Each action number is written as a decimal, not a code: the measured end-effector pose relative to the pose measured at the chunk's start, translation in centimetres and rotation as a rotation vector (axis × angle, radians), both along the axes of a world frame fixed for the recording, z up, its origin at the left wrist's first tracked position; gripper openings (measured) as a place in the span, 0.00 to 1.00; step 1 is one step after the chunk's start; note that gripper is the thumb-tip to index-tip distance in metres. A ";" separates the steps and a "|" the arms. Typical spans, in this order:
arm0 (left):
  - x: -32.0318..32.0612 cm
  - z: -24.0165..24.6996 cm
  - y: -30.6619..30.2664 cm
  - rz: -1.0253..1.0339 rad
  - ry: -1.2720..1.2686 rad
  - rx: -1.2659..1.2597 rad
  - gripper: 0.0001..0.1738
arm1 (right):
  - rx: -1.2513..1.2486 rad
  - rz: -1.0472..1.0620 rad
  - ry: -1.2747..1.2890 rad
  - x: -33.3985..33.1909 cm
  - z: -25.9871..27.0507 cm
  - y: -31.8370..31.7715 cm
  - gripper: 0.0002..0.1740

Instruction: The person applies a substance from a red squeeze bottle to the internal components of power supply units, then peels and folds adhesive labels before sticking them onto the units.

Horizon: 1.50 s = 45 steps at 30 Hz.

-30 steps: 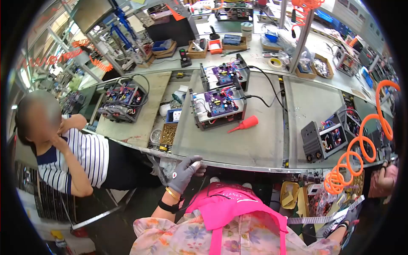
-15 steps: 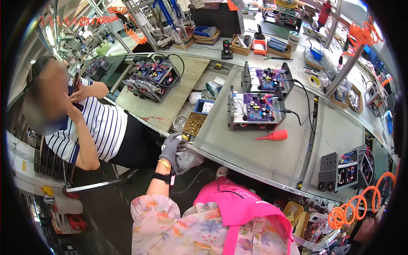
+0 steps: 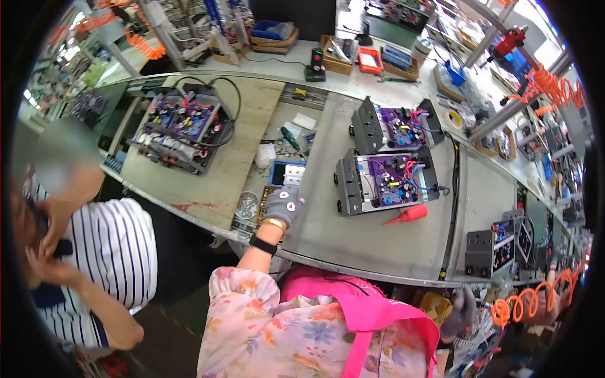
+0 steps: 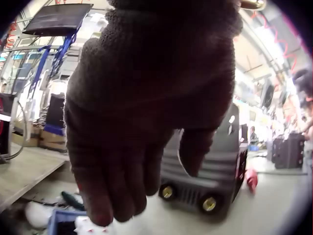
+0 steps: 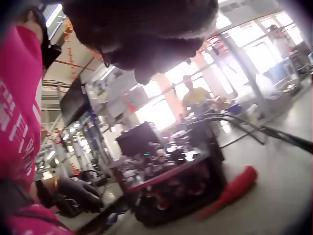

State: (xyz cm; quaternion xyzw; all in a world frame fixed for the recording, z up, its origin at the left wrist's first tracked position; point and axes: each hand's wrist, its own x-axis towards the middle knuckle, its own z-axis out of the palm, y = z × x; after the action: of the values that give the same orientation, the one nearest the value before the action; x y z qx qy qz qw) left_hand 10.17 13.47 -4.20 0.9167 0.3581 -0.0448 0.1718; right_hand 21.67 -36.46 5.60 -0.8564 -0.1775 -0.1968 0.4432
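Observation:
My gloved left hand [image 3: 283, 205] reaches over small trays in the bench gap, beside a blue box [image 3: 277, 173] with white pieces; in the left wrist view the hand [image 4: 146, 98] points its fingers down, nothing seen in them. A tray of brass-coloured parts [image 3: 265, 200] lies partly under it. My gloved right hand [image 3: 460, 315] is by the bench's front edge, near a yellow bin [image 3: 435, 307]; in the right wrist view the hand [image 5: 142, 39] is dark and blurred, its grip unclear. Two open-topped units [image 3: 394, 179] [image 3: 403, 129] and a red bottle [image 3: 413, 213] stand on the bench.
Another unit [image 3: 183, 129] stands on the left board, and dark units [image 3: 491, 252] at the right. A person in a striped shirt [image 3: 113, 252] sits at the left. Orange coiled hoses [image 3: 504, 312] hang at the right. A green-handled tool [image 3: 290, 137] lies behind the blue box.
My left hand has moved forward from the bench's front edge to over the small trays. The right hand has come up from the lower right toward the bench edge. The head view has shifted.

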 end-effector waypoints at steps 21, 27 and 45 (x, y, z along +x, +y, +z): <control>4.3 5.5 -5.7 -0.615 -0.146 -0.426 0.23 | -0.279 1.225 0.145 4.7 3.5 31.7 0.09; 3.2 6.7 -5.7 -0.534 0.003 -0.428 0.25 | -0.490 0.692 0.023 17.6 -0.3 30.9 0.04; 3.6 9.6 -7.3 -0.681 -0.038 -0.444 0.24 | -0.335 0.728 0.102 14.2 7.3 32.1 0.16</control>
State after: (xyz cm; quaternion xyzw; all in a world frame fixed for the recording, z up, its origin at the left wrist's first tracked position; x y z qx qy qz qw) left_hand 13.77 6.19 5.40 0.9242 0.0122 -0.1582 0.3474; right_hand 35.88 -4.38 12.89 -0.8066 -0.4768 0.0473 0.3462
